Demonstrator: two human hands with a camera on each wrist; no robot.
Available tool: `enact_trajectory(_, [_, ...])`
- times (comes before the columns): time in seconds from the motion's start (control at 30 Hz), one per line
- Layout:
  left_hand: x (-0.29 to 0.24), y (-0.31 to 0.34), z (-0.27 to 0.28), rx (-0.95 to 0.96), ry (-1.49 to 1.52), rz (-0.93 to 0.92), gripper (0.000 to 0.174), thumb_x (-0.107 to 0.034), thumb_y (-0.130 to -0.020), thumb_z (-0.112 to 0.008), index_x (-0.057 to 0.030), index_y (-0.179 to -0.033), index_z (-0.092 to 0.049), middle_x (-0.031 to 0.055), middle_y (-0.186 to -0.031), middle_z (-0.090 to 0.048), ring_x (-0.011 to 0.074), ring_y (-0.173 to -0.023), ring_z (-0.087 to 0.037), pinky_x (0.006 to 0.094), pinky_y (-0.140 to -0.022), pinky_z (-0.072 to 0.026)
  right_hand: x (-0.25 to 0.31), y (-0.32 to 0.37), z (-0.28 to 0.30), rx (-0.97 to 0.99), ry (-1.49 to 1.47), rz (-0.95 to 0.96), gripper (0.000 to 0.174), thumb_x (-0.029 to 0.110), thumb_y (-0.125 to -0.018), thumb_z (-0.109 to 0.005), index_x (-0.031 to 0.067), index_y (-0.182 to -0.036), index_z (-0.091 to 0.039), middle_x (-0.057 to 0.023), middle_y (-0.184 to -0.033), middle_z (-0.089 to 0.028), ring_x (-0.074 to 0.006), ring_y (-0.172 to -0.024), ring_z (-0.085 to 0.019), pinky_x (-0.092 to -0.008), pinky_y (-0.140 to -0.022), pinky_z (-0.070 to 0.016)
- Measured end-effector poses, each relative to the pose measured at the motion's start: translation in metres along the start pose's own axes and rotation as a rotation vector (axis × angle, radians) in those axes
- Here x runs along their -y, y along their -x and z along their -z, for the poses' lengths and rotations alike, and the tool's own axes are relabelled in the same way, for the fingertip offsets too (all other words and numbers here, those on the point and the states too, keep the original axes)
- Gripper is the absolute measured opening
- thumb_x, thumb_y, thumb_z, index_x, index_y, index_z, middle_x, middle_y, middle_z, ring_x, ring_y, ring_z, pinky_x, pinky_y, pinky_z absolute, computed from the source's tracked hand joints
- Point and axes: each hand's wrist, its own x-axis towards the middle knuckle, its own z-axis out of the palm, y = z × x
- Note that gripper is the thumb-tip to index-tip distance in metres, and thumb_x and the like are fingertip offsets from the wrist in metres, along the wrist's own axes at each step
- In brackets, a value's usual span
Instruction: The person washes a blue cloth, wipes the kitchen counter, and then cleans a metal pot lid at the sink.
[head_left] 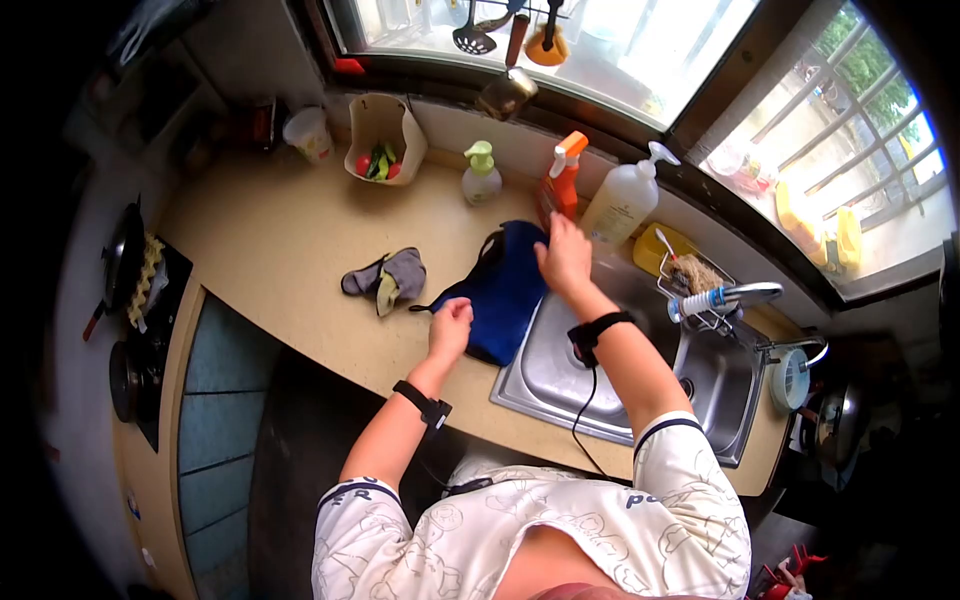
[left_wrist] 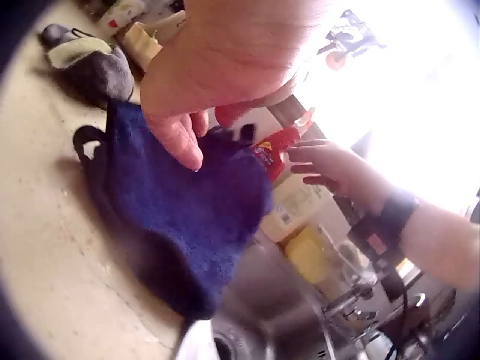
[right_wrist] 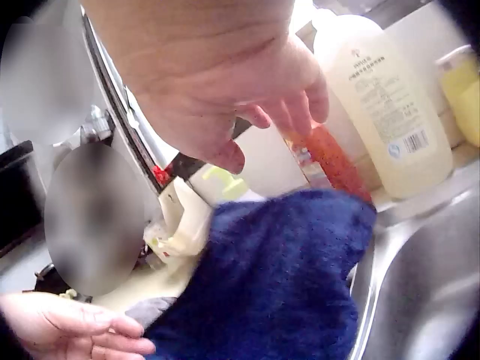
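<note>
A dark blue cloth (head_left: pixel 507 290) with black edging and a small loop lies spread on the counter, its right side beside the sink. My left hand (head_left: pixel 452 330) is over the cloth's left side with loosely bent fingers; in the left wrist view nothing shows between thumb and fingers. Beyond the cloth's far end, my right hand (head_left: pixel 566 258) reaches towards an orange spray bottle (head_left: pixel 566 180). In the right wrist view its relaxed fingers (right_wrist: pixel 296 112) overlap the top of that bottle. A crumpled grey and yellow-green cloth (head_left: pixel 400 275) sits left of the blue one.
The steel sink (head_left: pixel 510 388) with its faucet (head_left: pixel 740 294) is at right. Along the wall stand a large pump bottle (head_left: pixel 622 200), a green-topped pump bottle (head_left: pixel 481 180) and a bin of vegetables (head_left: pixel 408 130). A stove (head_left: pixel 172 290) is far left. Utensils hang at the window.
</note>
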Motion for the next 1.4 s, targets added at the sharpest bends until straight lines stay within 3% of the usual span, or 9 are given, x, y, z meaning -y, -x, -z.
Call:
enact_trajectory(0.17, [-0.002, 0.002, 0.016, -0.138, -0.66, -0.441, 0.036, -0.015, -0.076, -0.063, -0.0067, -0.11, -0.057, 0.0129, -0.119, -0.05, 0.0298, -0.113, -0.043, 0.0384, -0.095, -0.0354, 0.036, 0.049, -0.045, 0.281, 0.081, 0.07, 0.099, 0.058, -0.065, -0.065, 0.0049, -0.138, -0.023, -0.0236, -0.143, -0.013, -0.0447, -0.129, -0.018, -0.0588, -0.1, -0.0205])
enact_trajectory(0.27, [-0.005, -0.004, 0.04, -0.207, -1.026, -0.525, 0.054, -0.024, -0.073, -0.067, -0.0111, -0.122, -0.05, 0.0128, -0.136, -0.034, 0.0346, -0.126, -0.028, 0.0472, -0.102, -0.0253, 0.04, 0.059, -0.08, 0.397, 0.11, -0.014, 0.104, 0.064, -0.066, -0.06, 0.0005, -0.138, -0.019, -0.0252, -0.143, -0.012, -0.0446, -0.131, -0.011, -0.0609, -0.101, -0.013])
enact_trajectory(0.5, [-0.006, -0.048, 0.085, -0.259, -1.106, -0.21, 0.081, -0.033, -0.064, -0.075, -0.021, -0.134, -0.037, 0.0153, -0.145, -0.012, 0.0399, -0.131, -0.015, 0.0583, -0.101, -0.0201, 0.04, -0.018, -0.145, 0.19, 0.13, -0.136, 0.093, 0.061, -0.073, -0.053, -0.0025, -0.135, -0.026, -0.0266, -0.141, -0.019, -0.044, -0.13, -0.015, -0.0518, -0.106, -0.0113])
enact_trajectory(0.67, [0.006, -0.076, 0.115, -0.372, -1.045, -0.27, 0.054, -0.018, -0.067, -0.069, -0.0142, -0.118, -0.052, 0.0168, -0.118, -0.051, 0.0348, -0.1, -0.05, 0.0389, -0.088, -0.0424, 0.091, 0.009, -0.159, 0.256, -0.099, 0.381, 0.059, 0.041, -0.076, -0.055, 0.0079, -0.125, -0.047, -0.0196, -0.137, -0.032, -0.0414, -0.127, -0.025, -0.0513, -0.104, -0.019])
enact_trajectory(0.83, [-0.006, -0.125, 0.151, -0.47, -0.722, 0.174, 0.049, -0.033, -0.073, -0.063, -0.0055, -0.112, -0.053, 0.0204, -0.104, -0.059, 0.0371, -0.095, -0.056, 0.0421, -0.082, -0.0444, 0.084, 0.117, -0.121, 0.53, -0.383, 0.82, 0.053, 0.032, -0.079, -0.055, 0.0113, -0.127, -0.045, -0.016, -0.139, -0.03, -0.0351, -0.131, -0.022, -0.0466, -0.107, -0.0176])
enact_trajectory(0.97, [0.002, -0.164, 0.161, -0.403, -0.085, 0.103, 0.06, -0.032, -0.077, -0.066, -0.0009, -0.123, -0.043, 0.0206, -0.12, -0.052, 0.028, -0.105, -0.055, 0.0334, -0.084, -0.0436, 0.032, 0.117, -0.09, 0.602, -0.143, 0.571, 0.056, 0.031, -0.078, -0.056, 0.0087, -0.128, -0.042, -0.0153, -0.139, -0.03, -0.0339, -0.131, -0.022, -0.0469, -0.106, -0.0177])
enact_trajectory(1.17, [-0.028, -0.142, 0.124, -0.358, -0.065, 0.031, 0.084, -0.031, -0.08, -0.065, -0.0035, -0.14, -0.014, 0.0179, -0.139, -0.026, 0.0249, -0.121, -0.037, 0.0346, -0.089, -0.0404, -0.007, 0.032, -0.113, 0.233, 0.06, -0.029, 0.055, 0.032, -0.081, -0.053, 0.0077, -0.129, -0.041, -0.0147, -0.14, -0.028, -0.0357, -0.131, -0.02, -0.0559, -0.101, -0.021])
enact_trajectory(1.2, [-0.033, -0.13, 0.115, -0.375, -0.048, -0.026, 0.079, -0.026, -0.081, -0.064, 0.0017, -0.138, -0.017, 0.0236, -0.136, -0.031, 0.0258, -0.112, -0.05, 0.032, -0.092, -0.0394, -0.007, 0.036, -0.118, 0.242, 0.056, -0.038, 0.055, 0.032, -0.081, -0.053, 0.0077, -0.129, -0.041, -0.0147, -0.14, -0.028, -0.0357, -0.131, -0.02, -0.0559, -0.101, -0.021])
enact_trajectory(1.4, [-0.009, -0.079, 0.094, -0.197, -0.113, -0.076, 0.071, -0.022, -0.083, -0.061, 0.0016, -0.136, -0.02, 0.0197, -0.136, -0.033, 0.0213, -0.108, -0.052, 0.0296, -0.086, -0.0421, 0.03, 0.122, -0.1, 0.279, 0.011, -0.002, 0.059, 0.031, -0.08, -0.055, 0.0043, -0.13, -0.039, -0.0218, -0.14, -0.024, -0.0388, -0.132, -0.015, -0.0561, -0.101, -0.0217])
